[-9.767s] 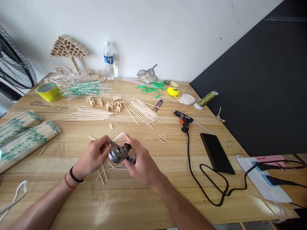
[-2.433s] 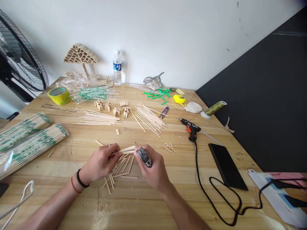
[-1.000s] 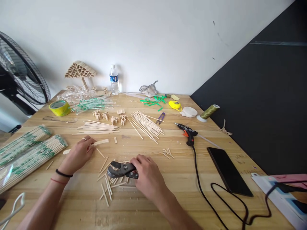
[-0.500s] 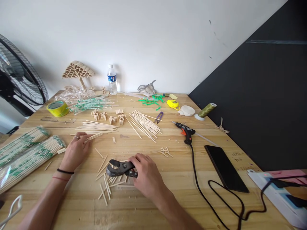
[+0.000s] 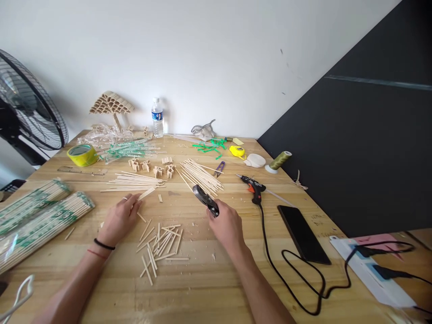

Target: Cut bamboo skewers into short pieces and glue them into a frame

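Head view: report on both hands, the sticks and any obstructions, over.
Left hand holding small stick bundle. Right hand gripping pliers. Short loose sticks scattered between hands, nearer camera. Glue gun beyond right hand, apart.

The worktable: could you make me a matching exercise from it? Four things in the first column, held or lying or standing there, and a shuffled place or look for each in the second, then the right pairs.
Column one
1. Pliers
2. Small bunch of sticks
3. Water bottle
4. Glue gun

Column two
A. Standing upright near the white wall
B. Held in the right hand
C. Lying down, black with an orange trigger
D. Held in the left hand

Right pairs: 1-B, 2-D, 3-A, 4-C
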A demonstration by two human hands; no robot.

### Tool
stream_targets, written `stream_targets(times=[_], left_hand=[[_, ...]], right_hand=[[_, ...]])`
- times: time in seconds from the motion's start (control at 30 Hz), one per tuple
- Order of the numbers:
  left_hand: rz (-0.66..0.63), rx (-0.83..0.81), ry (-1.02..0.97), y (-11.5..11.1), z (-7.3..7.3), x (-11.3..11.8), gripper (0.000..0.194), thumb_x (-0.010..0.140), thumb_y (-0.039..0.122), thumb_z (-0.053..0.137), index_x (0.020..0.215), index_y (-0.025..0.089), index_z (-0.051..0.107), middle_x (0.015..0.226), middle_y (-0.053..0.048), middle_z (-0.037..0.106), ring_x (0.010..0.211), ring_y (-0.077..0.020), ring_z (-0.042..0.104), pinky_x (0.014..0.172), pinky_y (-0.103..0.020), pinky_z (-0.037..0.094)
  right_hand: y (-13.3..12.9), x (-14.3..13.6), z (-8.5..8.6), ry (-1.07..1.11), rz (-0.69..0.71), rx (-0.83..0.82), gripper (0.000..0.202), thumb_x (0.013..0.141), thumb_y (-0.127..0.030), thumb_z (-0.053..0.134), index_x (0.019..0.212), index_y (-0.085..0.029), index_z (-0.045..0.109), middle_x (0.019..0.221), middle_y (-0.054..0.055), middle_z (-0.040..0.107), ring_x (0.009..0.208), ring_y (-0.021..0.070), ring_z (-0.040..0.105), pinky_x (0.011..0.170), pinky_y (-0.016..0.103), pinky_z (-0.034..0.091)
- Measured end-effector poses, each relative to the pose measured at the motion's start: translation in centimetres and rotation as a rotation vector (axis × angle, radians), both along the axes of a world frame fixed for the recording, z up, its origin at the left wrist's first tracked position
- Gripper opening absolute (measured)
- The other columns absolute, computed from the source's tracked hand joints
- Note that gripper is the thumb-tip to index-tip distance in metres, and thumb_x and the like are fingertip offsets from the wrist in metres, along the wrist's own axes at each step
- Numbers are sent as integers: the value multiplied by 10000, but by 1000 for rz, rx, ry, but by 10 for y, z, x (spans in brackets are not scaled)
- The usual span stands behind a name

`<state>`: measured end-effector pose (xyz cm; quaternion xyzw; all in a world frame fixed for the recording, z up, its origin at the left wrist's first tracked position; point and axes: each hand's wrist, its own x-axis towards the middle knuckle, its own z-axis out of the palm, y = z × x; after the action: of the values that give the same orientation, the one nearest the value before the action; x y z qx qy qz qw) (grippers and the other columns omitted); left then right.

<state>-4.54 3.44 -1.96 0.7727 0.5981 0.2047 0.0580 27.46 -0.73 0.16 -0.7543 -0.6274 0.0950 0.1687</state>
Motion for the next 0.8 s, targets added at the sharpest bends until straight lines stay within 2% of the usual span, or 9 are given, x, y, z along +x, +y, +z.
stream_targets(times=[0.2,0.33,0.47,0.53,0.67,0.8], left_hand=[[-20,-94,14,-6,-5,12,330,1068,346,366,963,212,649,862,-77,762,804,-247,725,675,-301,445],[-5,-131,2,-8,-3,14,308,1068,326,377,954,210,639,893,-96,772,816,-256,726,662,-301,410],[0,-156,-27,-9,0,16,312,1070,328,380,942,211,641,892,-102,771,814,-258,722,657,-298,387],[-7,-169,-51,-10,0,17,305,1068,330,390,953,215,648,886,-99,772,806,-258,721,650,-296,375],[-46,-201,-113,-13,0,19,294,1066,327,396,958,222,648,815,-80,768,761,-255,715,634,-295,355],[-112,-230,-186,-17,1,23,294,1069,332,384,937,227,626,776,-55,750,720,-224,701,641,-282,370]], right_hand=[[8,-7,12,-75,56,1,108,947,-213,646,1048,-214,685,1033,62,769,944,237,723,703,286,412],[40,-4,16,-143,102,-8,171,988,-292,617,1122,-214,690,1171,91,727,1027,238,712,757,288,455],[82,4,8,-211,94,-50,250,1029,-345,582,1213,-202,670,1258,116,687,1075,253,707,821,312,510],[96,5,2,-244,97,-94,246,1022,-339,608,1201,-183,674,1225,116,696,1062,257,712,856,345,546],[108,4,-8,-303,118,-167,336,1014,-359,656,1297,-179,633,1301,100,659,1095,244,685,925,452,596],[110,3,-11,-343,155,-209,357,1010,-359,664,1317,-182,624,1326,105,646,1113,250,679,932,459,595]])
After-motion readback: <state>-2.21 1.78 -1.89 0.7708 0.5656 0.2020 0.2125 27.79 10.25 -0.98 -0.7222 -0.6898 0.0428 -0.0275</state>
